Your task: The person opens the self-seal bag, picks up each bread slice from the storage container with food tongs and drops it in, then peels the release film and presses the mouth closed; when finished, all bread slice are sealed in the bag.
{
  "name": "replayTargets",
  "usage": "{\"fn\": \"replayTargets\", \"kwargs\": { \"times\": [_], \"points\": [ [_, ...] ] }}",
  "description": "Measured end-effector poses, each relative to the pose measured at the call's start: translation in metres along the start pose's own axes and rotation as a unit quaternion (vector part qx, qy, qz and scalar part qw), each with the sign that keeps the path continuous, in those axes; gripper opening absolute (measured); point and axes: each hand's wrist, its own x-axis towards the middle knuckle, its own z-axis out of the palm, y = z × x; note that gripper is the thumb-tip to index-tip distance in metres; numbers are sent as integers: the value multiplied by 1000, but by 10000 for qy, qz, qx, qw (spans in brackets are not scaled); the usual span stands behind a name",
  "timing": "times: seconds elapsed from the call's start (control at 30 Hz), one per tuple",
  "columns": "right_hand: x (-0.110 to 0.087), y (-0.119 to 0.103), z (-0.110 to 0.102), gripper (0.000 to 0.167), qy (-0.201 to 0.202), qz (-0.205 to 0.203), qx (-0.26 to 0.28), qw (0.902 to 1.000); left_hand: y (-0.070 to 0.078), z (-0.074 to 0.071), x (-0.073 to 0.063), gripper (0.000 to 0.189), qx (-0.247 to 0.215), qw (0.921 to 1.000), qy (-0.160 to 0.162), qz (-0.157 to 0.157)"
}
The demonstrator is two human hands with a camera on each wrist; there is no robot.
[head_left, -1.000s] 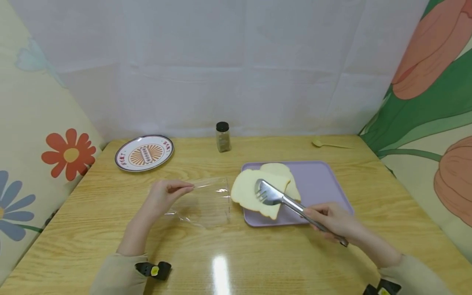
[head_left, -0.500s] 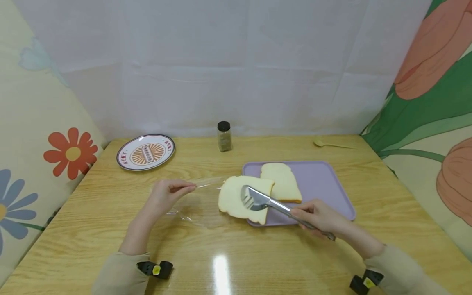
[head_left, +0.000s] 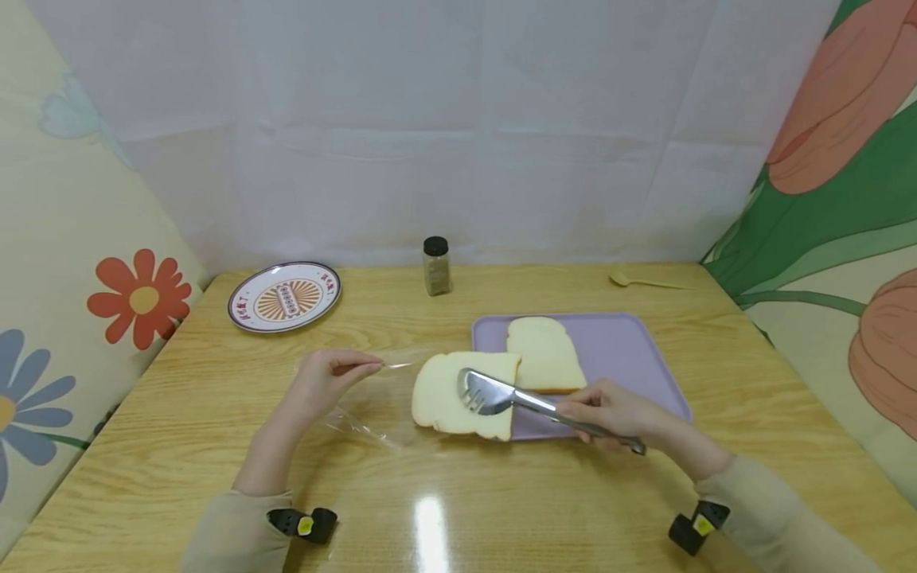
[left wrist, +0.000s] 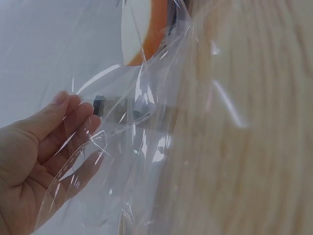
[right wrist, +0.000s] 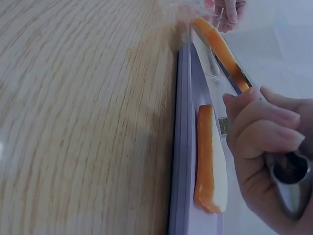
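My left hand pinches the edge of a clear plastic bag between thumb and fingers; in the left wrist view the see-through film spreads in front of the fingers. My right hand grips metal tongs by the handle. Their slotted head lies over a slice of bread, which is held raised above the tray's left edge. The slice's left end overlaps the bag in the head view. A second bread slice lies on the purple tray; its brown crust shows in the right wrist view.
A white plate with a printed pattern stands at the back left. A spice jar with a black lid is at the back middle. Towards the back right lies a yellow spoon. A white cloth hangs behind the table.
My right hand has carried the bread slice in the tongs leftward and slightly nearer, off the second slice and over towards the bag. The left hand has hardly moved.
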Motion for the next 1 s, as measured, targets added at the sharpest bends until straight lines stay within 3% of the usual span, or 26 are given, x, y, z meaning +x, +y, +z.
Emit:
{"fn": "replayTargets", "kwargs": {
  "times": [0.23, 0.47, 0.73, 0.87, 1.0],
  "points": [
    [7, -2, 0, 51, -204, 414, 431, 9980, 1, 2, 0, 15, -21, 10000, -11, 90],
    [19, -3, 3, 50, -411, 417, 667, 9961, -1, 3, 0, 12, -212, 9991, -65, 363],
    [30, -7, 8, 52, -473, 577, 663, 9950, 0, 4, 0, 12, -250, 9990, -123, 345],
    [33, -8, 9, 47, -532, 690, 957, 9916, 0, 4, 0, 12, -270, 9989, -134, 353],
    [35, -6, 8, 41, -628, 729, 1203, 9881, -2, 2, -1, 14, -284, 9994, -91, 171]
  ]
}}
